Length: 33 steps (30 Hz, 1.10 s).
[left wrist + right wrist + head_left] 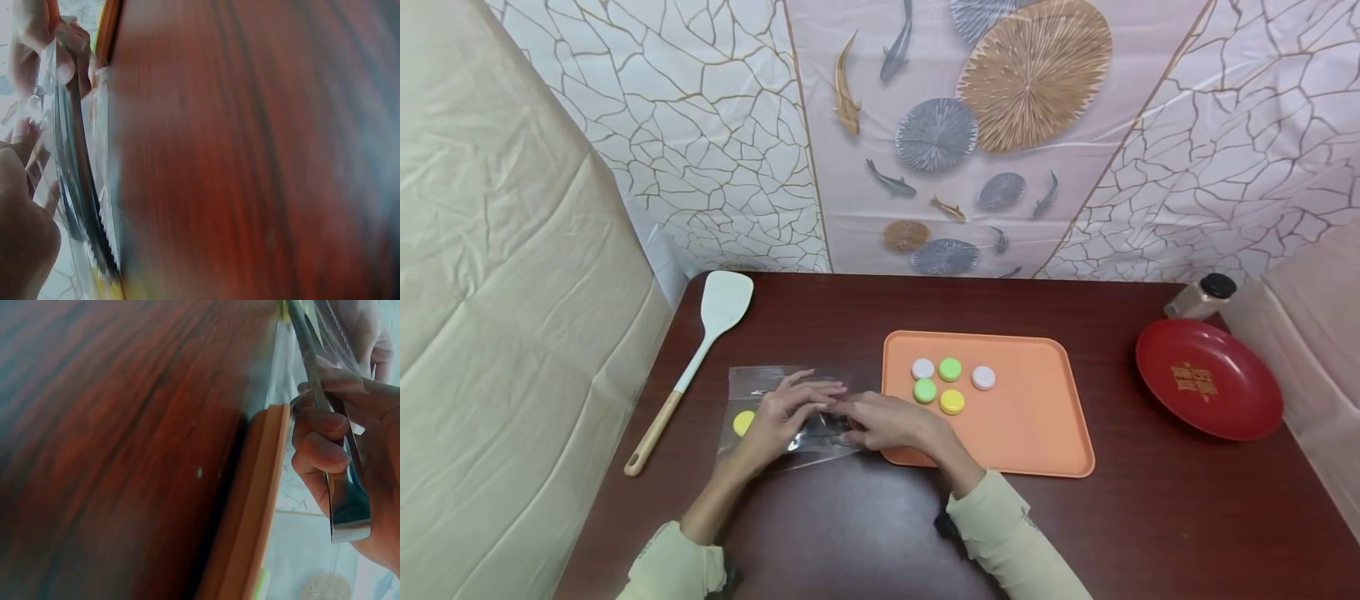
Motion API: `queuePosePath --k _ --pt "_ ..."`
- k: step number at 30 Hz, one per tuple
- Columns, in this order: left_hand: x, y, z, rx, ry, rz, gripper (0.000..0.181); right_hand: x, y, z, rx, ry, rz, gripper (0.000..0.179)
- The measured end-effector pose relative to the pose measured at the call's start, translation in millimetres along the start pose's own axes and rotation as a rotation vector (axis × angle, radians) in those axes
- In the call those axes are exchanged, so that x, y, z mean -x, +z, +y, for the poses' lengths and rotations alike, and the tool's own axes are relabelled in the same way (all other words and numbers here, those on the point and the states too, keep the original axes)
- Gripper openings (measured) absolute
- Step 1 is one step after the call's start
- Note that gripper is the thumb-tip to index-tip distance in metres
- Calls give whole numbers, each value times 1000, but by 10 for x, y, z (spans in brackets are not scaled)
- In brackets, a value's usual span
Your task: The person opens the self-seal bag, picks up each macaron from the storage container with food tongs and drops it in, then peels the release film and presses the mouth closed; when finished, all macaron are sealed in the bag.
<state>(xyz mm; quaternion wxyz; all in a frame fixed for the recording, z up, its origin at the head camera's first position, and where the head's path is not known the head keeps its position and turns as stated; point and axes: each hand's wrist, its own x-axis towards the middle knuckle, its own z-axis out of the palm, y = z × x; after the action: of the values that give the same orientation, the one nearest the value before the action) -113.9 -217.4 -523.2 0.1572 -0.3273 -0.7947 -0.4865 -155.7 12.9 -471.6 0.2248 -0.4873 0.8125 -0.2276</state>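
Observation:
My left hand (782, 415) pinches the open side of a clear plastic bag (751, 380) on the dark table. A small round yellow macaron (743, 422) shows through the bag, left of that hand. My right hand (883, 419) grips metal tongs (350, 512) with the fingers curled round them near the bent end. The serrated tips of the tongs (106, 253) reach into the bag in the left wrist view. Both hands nearly meet over the bag, hiding part of it. My right wrist crosses the left edge of an orange tray (1030, 408).
On the tray lie several macarons (950, 369), white, green and yellow. A white spatula (722, 304) with a wooden handle lies at the left. At the right stand a red plate (1210, 379) and a black-lidded jar (1198, 298). Fabric panels (550, 317) border the table.

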Motion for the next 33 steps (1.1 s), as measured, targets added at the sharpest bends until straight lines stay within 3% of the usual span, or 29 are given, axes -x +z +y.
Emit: queuePosePath --k 5,8,13,17,24,27,33 --pt "54 -55 -78 -33 26 -12 24 147 -31 -34 77 105 33 49" --pt "143 -39 -278 -27 52 -16 14 299 -60 -48 96 159 52 56" --pt "253 3 -553 -49 57 -47 11 656 -78 16 111 188 120 51" --pt "261 4 -536 -51 37 -64 12 1008 -116 92 142 213 172 43" --pt "172 -14 -270 -44 56 -62 9 1728 -246 268 136 349 299 43" --pt "151 -19 -220 -27 45 -68 10 2039 -291 370 116 424 378 45" --pt "215 -2 -341 -2 0 -112 10 2486 -324 556 134 582 459 51"
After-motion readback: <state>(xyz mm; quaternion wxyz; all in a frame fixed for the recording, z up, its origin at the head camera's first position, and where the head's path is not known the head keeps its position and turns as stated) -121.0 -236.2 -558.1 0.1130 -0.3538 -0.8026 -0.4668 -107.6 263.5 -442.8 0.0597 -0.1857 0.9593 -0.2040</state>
